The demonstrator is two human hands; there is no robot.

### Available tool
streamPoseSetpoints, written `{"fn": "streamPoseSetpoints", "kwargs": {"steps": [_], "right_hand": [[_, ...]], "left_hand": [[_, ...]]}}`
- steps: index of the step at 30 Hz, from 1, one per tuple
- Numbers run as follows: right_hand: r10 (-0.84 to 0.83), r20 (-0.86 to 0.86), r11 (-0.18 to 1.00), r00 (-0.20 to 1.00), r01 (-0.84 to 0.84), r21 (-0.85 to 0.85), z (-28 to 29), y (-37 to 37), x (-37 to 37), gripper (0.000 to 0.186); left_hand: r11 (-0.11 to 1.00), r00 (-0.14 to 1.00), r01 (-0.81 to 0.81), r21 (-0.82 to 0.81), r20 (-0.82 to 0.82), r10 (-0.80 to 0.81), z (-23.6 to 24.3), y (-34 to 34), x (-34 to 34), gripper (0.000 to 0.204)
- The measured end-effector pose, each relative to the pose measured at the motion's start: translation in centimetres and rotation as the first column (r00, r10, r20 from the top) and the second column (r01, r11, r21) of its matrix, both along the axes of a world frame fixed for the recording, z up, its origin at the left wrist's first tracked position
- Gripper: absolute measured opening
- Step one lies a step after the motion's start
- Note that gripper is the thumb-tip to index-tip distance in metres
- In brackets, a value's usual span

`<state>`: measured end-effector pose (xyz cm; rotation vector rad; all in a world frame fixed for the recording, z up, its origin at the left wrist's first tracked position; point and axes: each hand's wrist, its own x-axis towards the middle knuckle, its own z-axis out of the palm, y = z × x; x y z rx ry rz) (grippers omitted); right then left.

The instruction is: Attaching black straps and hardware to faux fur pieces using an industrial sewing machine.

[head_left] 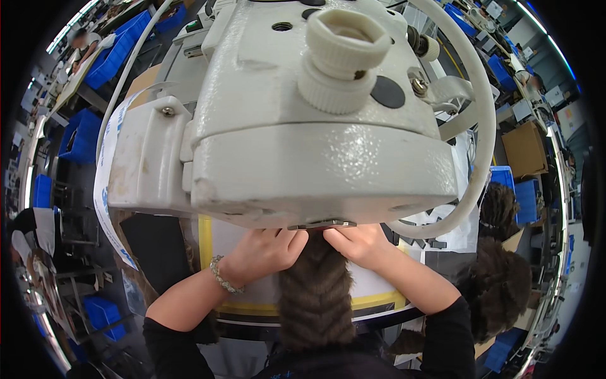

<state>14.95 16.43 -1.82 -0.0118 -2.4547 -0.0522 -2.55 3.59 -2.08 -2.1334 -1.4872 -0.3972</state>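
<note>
- Both hands press down on 1 strip of brown fabric (315, 297) with a herringbone weave, fingers laid flat on it rather than clenched around it.
- Left hand (265, 252) rests on the strip's left side, fingertips pointing inward under the machine; a beaded bracelet (225, 276) circles that wrist.
- Right hand (360, 243) lies on the strip's right side, fingertips almost meeting those of the left.
- Brown strip runs from the lower edge of the view up the middle, between the 2 hands, and its far end disappears under the sewing machine head (315, 126).
- Machine head is off-white and fills the upper middle; a ribbed knob (344, 57) stands on its top.
- White work plate (379, 297) edged with yellow tape lies beneath the hands and strip.
- More brown furry pieces (499, 284) are heaped to the right, well apart from the hands.
- Blue bins (113, 54) stand at upper left.
</note>
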Motion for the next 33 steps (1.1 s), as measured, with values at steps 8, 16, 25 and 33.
{"fn": "streamPoseSetpoints", "kwargs": {"steps": [8,16,25,33], "right_hand": [[0.021,0.006,0.998,1.000,-0.020,-0.064,-0.1,0.0,0.0,0.022],[0.002,0.005,1.000,1.000,-0.002,-0.010,-0.3,-0.2,0.1,0.021],[0.091,0.123,0.989,0.988,-0.074,-0.131,1.1,0.1,0.5,0.015],[0.088,0.002,0.900,0.996,-0.078,-0.429,-2.2,0.5,1.2,0.005]], "left_hand": [[0.999,0.999,0.020,-0.030,0.033,-0.019,-0.1,0.0,-0.2,0.015],[0.999,0.999,-0.037,-0.017,0.020,0.037,0.0,-0.7,-0.5,0.007],[0.973,0.979,-0.056,-0.223,0.181,0.098,0.0,-1.0,-1.1,0.029],[0.962,0.960,-0.065,-0.266,0.245,0.132,0.1,-1.3,-0.5,0.034]]}}
